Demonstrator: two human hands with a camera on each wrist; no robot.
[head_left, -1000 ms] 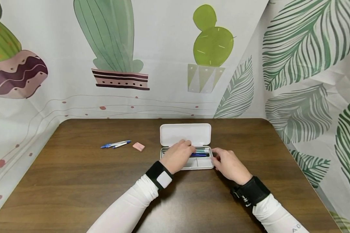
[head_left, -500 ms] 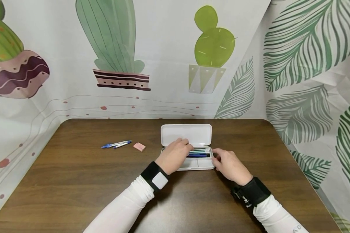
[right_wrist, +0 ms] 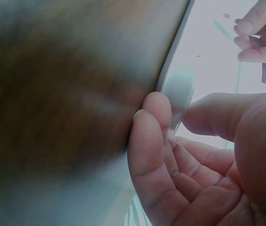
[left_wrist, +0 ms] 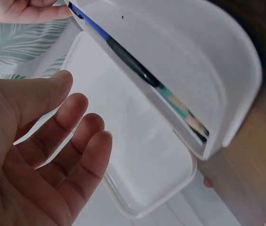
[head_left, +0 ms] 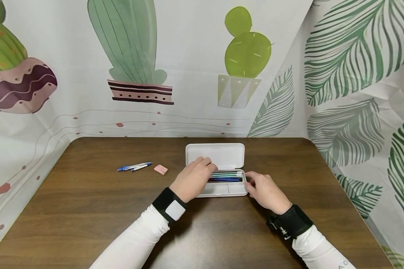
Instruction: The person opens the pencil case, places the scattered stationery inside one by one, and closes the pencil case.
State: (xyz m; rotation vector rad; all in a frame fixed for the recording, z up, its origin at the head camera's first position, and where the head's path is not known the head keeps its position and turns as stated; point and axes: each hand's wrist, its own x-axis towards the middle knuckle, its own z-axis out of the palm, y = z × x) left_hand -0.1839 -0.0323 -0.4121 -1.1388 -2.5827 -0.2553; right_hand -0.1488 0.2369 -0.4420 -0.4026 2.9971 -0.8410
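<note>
A white pencil case (head_left: 213,191) lies on the table with its lid (head_left: 222,154) tipped back. Several pencils (head_left: 230,173) and blue pens (head_left: 226,179) lie in its long rear compartment. The front compartments hold nothing visible. My left hand (head_left: 192,178) hovers over the case's left end, hiding that part. In the left wrist view its fingers (left_wrist: 78,107) are relaxed and apart from the thumb, with nothing between them. My right hand (head_left: 267,192) pinches the case's right end; in the right wrist view the thumb and fingertips (right_wrist: 157,107) meet at the case's wall.
Left of the case, a pink eraser (head_left: 161,169) lies on the brown wooden table (head_left: 97,201). Beyond it are blue-and-white pens (head_left: 134,166). A printed cloth (head_left: 195,67) with cacti and leaves hangs behind the table's far edge.
My left hand has drawn leftward across the case, uncovering more of the pens and pencils. My right hand stays at the case's right end.
</note>
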